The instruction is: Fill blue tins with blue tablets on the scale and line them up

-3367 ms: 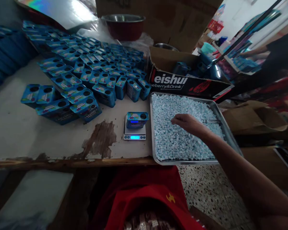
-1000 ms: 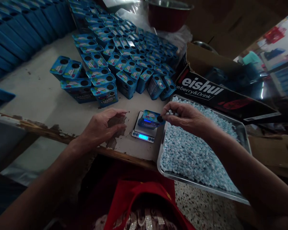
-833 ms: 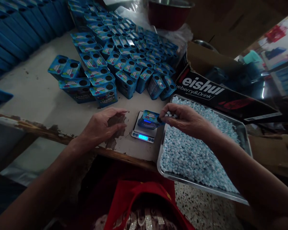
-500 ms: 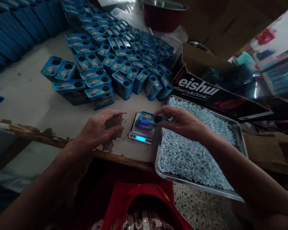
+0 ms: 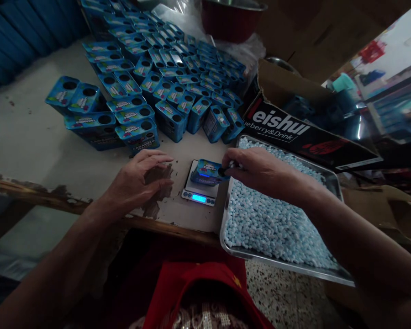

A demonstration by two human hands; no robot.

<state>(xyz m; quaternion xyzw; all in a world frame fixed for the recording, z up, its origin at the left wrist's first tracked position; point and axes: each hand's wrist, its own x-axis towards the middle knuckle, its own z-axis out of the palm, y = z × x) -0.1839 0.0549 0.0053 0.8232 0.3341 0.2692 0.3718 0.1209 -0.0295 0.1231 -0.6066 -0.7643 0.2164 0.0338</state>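
Note:
A small blue tin (image 5: 207, 170) with a round hole in its top sits on a little digital scale (image 5: 199, 188) with a lit blue display. My right hand (image 5: 256, 171) hovers at the tin's hole, fingers pinched on small pale blue candies. A metal tray (image 5: 233, 250) heaped with the same candies lies right of the scale. My left hand (image 5: 139, 180) rests on the worn white table (image 5: 37, 146) left of the scale, fingers loosely curled and apart, holding nothing.
Many identical blue tins (image 5: 164, 77) crowd the table behind the scale. An open cardboard box (image 5: 294, 125) printed "eishui" stands behind the tray. A red bowl (image 5: 231, 18) sits at the back. The table's chipped front edge (image 5: 55, 196) runs below my left hand.
My right hand has left the tray with a pinch of candies and come to the tin's hole. My left hand has come into view and settled on the table. The view has drifted slightly.

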